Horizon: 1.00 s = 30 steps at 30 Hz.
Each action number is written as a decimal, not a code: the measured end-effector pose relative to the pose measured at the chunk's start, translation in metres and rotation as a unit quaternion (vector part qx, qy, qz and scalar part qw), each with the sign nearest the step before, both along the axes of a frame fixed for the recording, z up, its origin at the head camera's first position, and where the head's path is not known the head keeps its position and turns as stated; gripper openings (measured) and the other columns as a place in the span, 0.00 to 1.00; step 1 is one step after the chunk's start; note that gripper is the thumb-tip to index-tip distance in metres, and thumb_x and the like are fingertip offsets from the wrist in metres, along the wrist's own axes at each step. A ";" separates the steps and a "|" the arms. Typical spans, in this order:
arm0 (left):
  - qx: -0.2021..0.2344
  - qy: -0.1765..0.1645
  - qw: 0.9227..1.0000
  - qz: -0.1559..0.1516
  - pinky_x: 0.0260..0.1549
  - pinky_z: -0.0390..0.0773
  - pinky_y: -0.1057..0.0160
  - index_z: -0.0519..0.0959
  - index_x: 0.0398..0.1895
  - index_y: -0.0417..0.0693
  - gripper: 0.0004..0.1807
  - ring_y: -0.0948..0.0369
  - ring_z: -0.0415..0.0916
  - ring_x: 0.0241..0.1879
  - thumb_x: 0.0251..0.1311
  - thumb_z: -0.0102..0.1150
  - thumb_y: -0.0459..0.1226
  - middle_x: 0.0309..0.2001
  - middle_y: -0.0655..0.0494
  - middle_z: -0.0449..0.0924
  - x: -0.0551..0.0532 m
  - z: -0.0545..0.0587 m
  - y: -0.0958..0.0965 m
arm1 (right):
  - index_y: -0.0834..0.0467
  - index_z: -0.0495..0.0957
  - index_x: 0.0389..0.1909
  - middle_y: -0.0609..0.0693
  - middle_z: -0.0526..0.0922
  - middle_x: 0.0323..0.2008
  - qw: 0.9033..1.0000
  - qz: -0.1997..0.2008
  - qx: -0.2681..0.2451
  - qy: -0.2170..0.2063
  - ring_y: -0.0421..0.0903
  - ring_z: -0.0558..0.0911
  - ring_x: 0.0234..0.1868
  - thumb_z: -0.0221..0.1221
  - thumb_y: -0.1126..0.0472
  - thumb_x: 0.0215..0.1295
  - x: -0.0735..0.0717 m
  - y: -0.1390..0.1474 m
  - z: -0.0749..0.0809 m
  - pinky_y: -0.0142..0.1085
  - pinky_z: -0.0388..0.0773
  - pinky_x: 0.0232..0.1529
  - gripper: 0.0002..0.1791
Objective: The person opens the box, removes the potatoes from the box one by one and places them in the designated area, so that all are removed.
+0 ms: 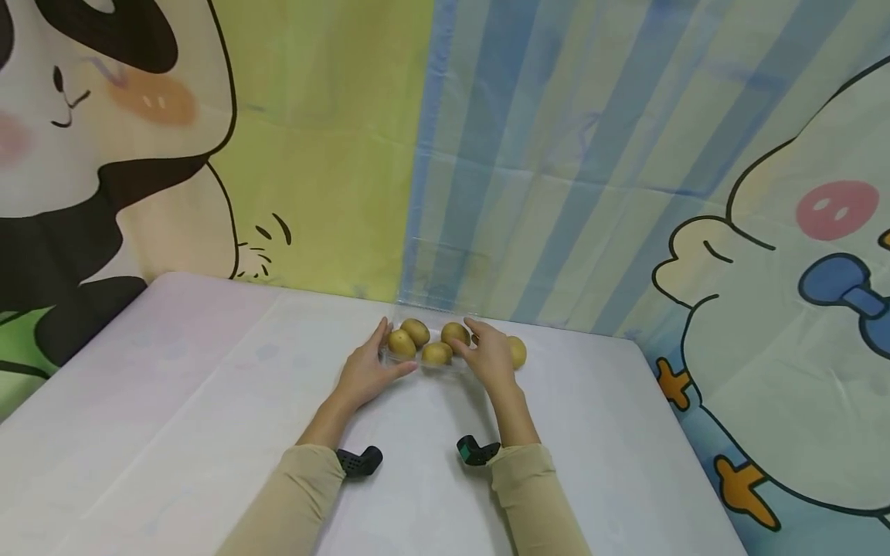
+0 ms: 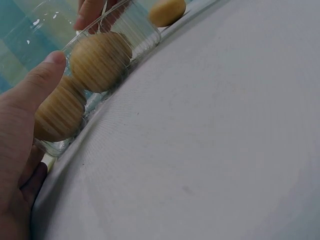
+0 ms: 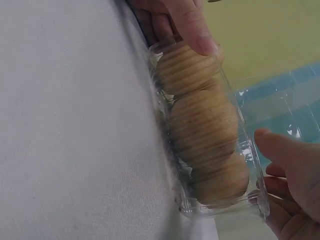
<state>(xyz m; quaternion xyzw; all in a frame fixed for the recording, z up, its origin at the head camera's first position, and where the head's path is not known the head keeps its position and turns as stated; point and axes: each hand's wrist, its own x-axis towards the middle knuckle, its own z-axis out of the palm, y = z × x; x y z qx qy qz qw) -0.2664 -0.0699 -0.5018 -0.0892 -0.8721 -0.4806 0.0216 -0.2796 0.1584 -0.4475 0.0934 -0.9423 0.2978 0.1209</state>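
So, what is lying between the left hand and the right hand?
Between the left hand and right hand is a clear plastic container with potatoes inside; the head view shows this.

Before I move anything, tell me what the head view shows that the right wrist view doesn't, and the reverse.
Only the head view shows the loose potato beside the right hand, the sleeves and the panda's face. Only the right wrist view shows that the clear box has a ribbed side. Both show potatoes in the box, the left hand and right hand at its ends, and the table.
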 end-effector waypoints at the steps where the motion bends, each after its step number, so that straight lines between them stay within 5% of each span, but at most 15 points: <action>1: 0.002 0.000 1.000 -0.001 0.67 0.61 0.46 0.42 0.76 0.51 0.62 0.47 0.60 0.69 0.45 0.66 0.63 0.73 0.52 0.57 0.000 0.000 0.000 | 0.60 0.74 0.60 0.57 0.79 0.57 1.000 -0.004 0.006 0.003 0.54 0.84 0.48 0.65 0.48 0.58 -0.001 -0.001 0.000 0.41 0.82 0.48 0.32; 6: 0.002 0.007 1.000 0.000 0.67 0.62 0.46 0.42 0.76 0.51 0.62 0.47 0.60 0.69 0.45 0.64 0.65 0.72 0.52 0.57 0.001 0.000 0.001 | 0.61 0.76 0.58 0.58 0.81 0.53 0.999 -0.018 0.043 0.016 0.53 0.83 0.47 0.66 0.49 0.57 -0.002 -0.005 0.000 0.43 0.80 0.48 0.31; 15: 0.001 0.001 1.000 -0.001 0.68 0.59 0.48 0.41 0.76 0.51 0.62 0.49 0.58 0.70 0.45 0.65 0.64 0.73 0.52 0.56 0.003 -0.001 0.000 | 0.60 0.75 0.58 0.56 0.76 0.60 0.994 -0.008 0.108 0.001 0.57 0.76 0.60 0.62 0.54 0.62 0.001 -0.014 -0.003 0.47 0.72 0.62 0.25; 22: 0.003 0.008 1.000 0.002 0.68 0.60 0.49 0.43 0.76 0.50 0.62 0.50 0.58 0.70 0.46 0.65 0.63 0.73 0.53 0.56 0.002 -0.001 0.001 | 0.61 0.74 0.59 0.59 0.75 0.61 0.995 -0.017 0.098 -0.019 0.59 0.75 0.60 0.62 0.68 0.60 0.005 -0.019 -0.001 0.49 0.72 0.61 0.24; 30: 0.001 0.010 1.000 0.002 0.68 0.61 0.50 0.43 0.76 0.51 0.62 0.51 0.59 0.70 0.44 0.64 0.65 0.72 0.53 0.57 0.002 -0.001 0.000 | 0.59 0.68 0.65 0.58 0.78 0.55 0.995 -0.017 0.102 0.010 0.56 0.77 0.56 0.64 0.68 0.57 0.004 -0.017 -0.006 0.46 0.74 0.59 0.33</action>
